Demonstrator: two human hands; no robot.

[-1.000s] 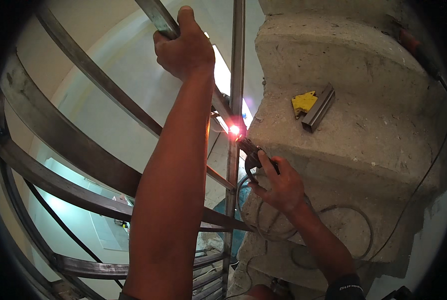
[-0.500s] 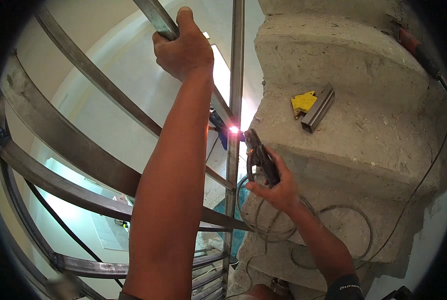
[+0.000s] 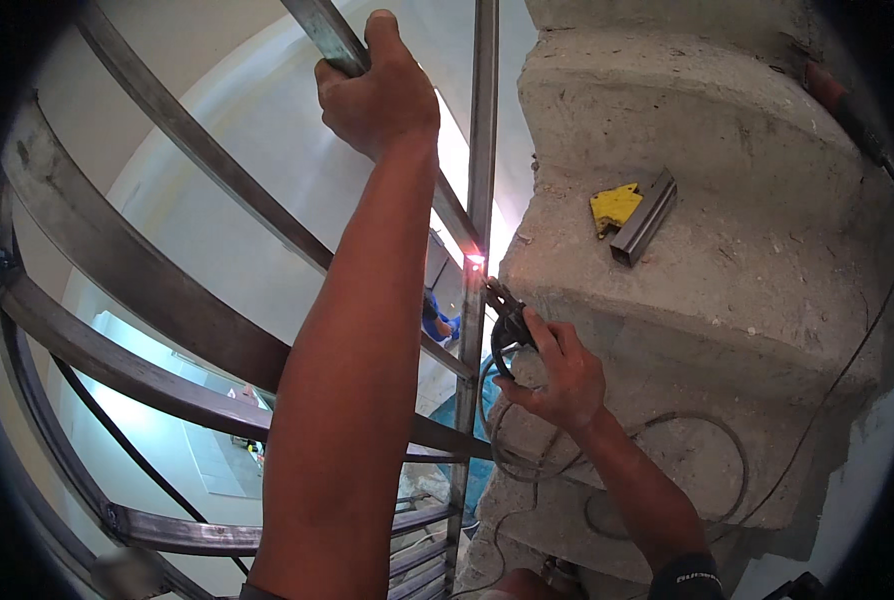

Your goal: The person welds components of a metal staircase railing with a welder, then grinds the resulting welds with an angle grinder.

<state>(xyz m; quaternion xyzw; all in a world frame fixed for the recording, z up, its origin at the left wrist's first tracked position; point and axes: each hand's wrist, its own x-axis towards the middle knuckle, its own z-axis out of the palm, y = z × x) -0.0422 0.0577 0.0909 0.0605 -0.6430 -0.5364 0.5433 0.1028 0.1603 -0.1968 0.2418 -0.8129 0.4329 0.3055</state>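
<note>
My left hand (image 3: 385,98) is closed around a square steel bar (image 3: 329,35) that slants down to an upright steel post (image 3: 481,130). In my right hand (image 3: 567,378) is a black welding electrode holder (image 3: 510,322), gripped by its handle, its jaws pointing up and left toward the post. A bright pinkish glow (image 3: 476,260) shows where the slanted bar meets the post, just beyond the jaws. Any electrode in the jaws is too small to make out clearly. My left forearm hides parts of the curved railing bars (image 3: 157,260).
Rough concrete steps (image 3: 657,120) rise on the right, bearing a yellow angle magnet (image 3: 615,207) and a short square tube (image 3: 645,218). A welding cable (image 3: 737,440) coils over the lower steps. At upper right lies a red-and-black power tool (image 3: 835,95). Below, beyond the post, a person's hand (image 3: 451,328) is visible.
The electrode holder has turned and sits slightly lower, its jaws tilted more to the left. The glow at the joint is smaller. My left hand keeps its hold on the bar.
</note>
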